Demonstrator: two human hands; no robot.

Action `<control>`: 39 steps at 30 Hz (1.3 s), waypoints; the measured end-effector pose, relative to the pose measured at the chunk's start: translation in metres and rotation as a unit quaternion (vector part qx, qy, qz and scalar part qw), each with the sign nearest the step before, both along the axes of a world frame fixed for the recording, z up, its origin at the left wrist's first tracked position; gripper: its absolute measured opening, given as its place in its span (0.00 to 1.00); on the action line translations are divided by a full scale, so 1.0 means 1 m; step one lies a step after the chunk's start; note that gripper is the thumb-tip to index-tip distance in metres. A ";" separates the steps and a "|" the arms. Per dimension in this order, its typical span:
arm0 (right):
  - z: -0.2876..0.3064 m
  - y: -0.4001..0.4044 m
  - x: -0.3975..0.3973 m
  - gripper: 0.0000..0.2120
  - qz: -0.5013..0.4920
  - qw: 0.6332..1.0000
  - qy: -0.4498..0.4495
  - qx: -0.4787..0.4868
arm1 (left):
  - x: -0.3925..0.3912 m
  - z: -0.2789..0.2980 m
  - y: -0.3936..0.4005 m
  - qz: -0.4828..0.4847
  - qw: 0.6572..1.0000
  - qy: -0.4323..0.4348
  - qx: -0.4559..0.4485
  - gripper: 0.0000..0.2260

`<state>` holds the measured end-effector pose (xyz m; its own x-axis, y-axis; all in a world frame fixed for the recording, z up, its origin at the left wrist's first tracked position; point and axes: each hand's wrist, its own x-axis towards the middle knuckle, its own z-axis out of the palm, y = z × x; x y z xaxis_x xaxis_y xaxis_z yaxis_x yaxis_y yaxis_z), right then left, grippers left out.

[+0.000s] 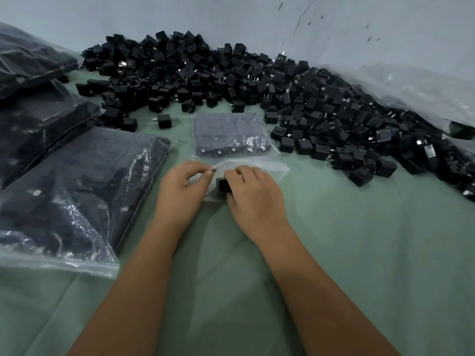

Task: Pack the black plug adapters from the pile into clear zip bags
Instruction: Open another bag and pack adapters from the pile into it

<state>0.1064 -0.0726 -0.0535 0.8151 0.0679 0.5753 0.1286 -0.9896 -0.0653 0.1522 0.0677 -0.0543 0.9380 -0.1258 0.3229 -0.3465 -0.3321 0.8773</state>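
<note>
— Two hands share the job, don't they? What is each doing?

— Our left hand (180, 187) pinches the near lip of the small zip bag (232, 140) between thumb and forefinger, lifting it so the mouth gapes toward us. Our right hand (253, 195) has its fingers curled round one black adapter (222, 185) and holds it right at that opening.

— Why lay the bag that way?

— We judge it sits flat on the green sheet (334, 253) with its mouth facing us so adapters slide in and line up; the far half already holds neat rows of them.

— And where is the adapter relative to our grip?

— Under the right fingertips, just beside the left thumb, seemingly at or just inside the plastic lip. We cannot tell whether it is fully past the edge.

— And the supply?

— Beyond the bag, the pile (257, 80) stretches against the wall (180, 14), close enough for the right hand to reach. Filled large bags (77, 191) lie stacked at our left, out of the way, likely finished work. More clear plastic (416, 88) slumps at the right.
</note>
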 end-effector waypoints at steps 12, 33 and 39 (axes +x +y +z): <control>0.000 -0.010 0.000 0.05 0.036 0.982 0.096 0.159 | 0.003 0.003 0.008 0.108 0.988 0.076 -0.084 0.10; -0.007 0.006 0.032 0.17 0.108 0.978 0.173 0.045 | -0.001 0.007 0.005 0.144 0.961 0.050 0.231 0.18; 0.005 -0.011 -0.005 0.11 0.162 0.979 -0.069 0.106 | 0.000 0.005 0.006 0.143 0.954 0.056 0.258 0.20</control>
<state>0.1012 -0.0834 -0.0485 0.6844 0.1771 0.7073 0.4547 -0.8620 -0.2241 0.1522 0.0732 -0.0495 0.9829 0.0248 0.1823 -0.0909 -0.7960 0.5984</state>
